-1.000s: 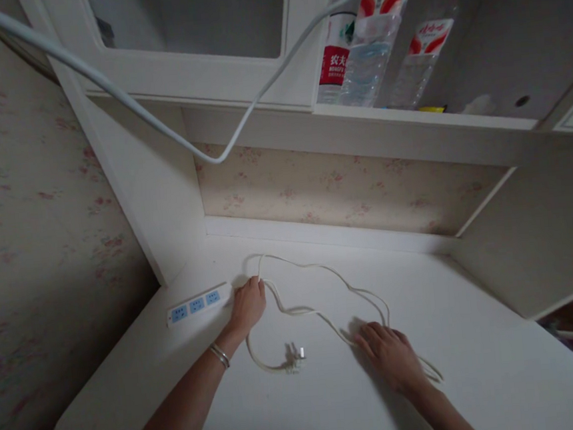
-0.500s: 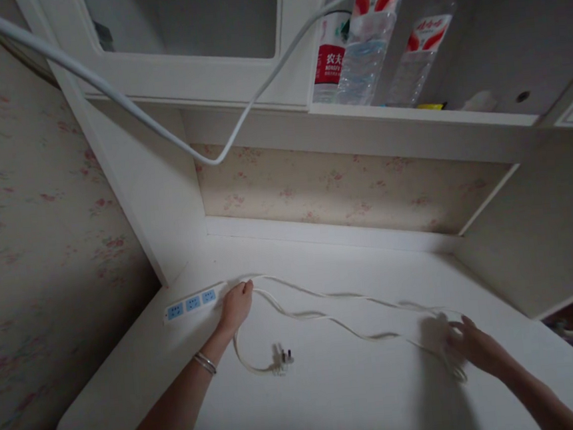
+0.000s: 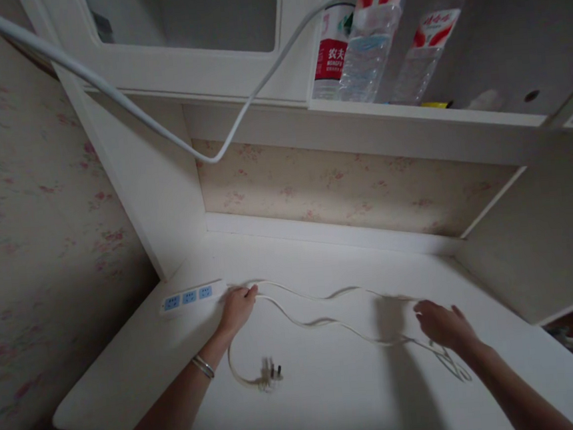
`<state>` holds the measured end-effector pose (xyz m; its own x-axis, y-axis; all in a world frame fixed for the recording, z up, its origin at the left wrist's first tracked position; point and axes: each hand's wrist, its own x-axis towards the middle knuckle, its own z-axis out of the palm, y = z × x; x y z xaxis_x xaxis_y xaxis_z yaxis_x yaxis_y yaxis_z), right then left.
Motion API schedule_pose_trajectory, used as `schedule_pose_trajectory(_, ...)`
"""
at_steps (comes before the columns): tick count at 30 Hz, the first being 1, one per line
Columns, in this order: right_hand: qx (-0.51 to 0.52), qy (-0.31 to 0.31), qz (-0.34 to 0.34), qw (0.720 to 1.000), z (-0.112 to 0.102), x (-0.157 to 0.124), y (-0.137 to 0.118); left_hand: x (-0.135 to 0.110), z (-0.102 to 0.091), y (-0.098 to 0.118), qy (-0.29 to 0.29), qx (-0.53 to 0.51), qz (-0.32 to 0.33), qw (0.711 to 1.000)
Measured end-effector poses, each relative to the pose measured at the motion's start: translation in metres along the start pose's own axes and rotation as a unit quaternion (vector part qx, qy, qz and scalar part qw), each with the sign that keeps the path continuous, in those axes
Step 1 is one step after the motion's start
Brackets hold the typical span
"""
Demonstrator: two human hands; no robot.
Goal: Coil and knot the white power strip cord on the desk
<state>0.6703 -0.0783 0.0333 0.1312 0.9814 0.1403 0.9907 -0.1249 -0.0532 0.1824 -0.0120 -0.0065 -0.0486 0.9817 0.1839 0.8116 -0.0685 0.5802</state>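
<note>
Cord (image 3: 320,320) across the desk (image 3: 333,405), my left hand (image 3: 237,307) on it by the power strip (image 3: 186,297), clasp I cannot tell, right hand (image 3: 441,325) pinching its far stretch.

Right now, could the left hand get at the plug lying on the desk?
Probably yes. The plug lies on bare desk close to the left hand, which rests at the cord end of the power strip; nothing stands between them.

The plug (image 3: 270,375) is blurred; its pins cannot be counted. The left hand (image 3: 237,308) covers the joint between the power strip (image 3: 188,297) and the cord (image 3: 326,320). Whether the right hand (image 3: 441,325) grips the cord cannot be determined. The bottles (image 3: 369,40) are cut off by the top edge.
</note>
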Motion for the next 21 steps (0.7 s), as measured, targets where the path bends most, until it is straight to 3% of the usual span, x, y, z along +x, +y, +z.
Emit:
schedule_pose_trajectory(2, 0.022, -0.031, -0.067, 0.997, 0.003, -0.004, -0.054, 0.001, -0.004, 0.0, -0.005, 0.008, 0.013, 1.0)
schedule_pose_trajectory(5, 0.121, -0.079, -0.222, 0.964, 0.009, -0.015, -0.141, -0.006, -0.012, 0.002, 0.016, 0.021, 0.021, 0.999)
schedule_pose_trajectory(8, 0.149, -0.101, -0.27, 0.946, 0.016, -0.024, -0.218, -0.025, -0.02, -0.002, 0.04, 0.032, 0.005, 0.999)
schedule_pose_trajectory(10, 0.141, -0.125, -0.286, 0.939, 0.023, -0.024, -0.254, -0.042, -0.024, -0.007, -0.004, 0.022, -0.025, 0.999)
schedule_pose_trajectory(12, 0.123, -0.147, -0.281, 0.94, 0.029, -0.022, -0.278, -0.058, -0.029, -0.015, -0.067, 0.014, -0.051, 0.996)
schedule_pose_trajectory(15, 0.11, -0.168, -0.267, 0.943, 0.033, -0.015, -0.295, -0.076, -0.035, -0.023, -0.112, 0.0, -0.064, 0.992)
schedule_pose_trajectory(21, 0.169, -0.208, -0.333, 0.904, 0.008, -0.011, -0.292, -0.078, -0.038, -0.018, -0.171, -0.155, -0.11, 0.967)
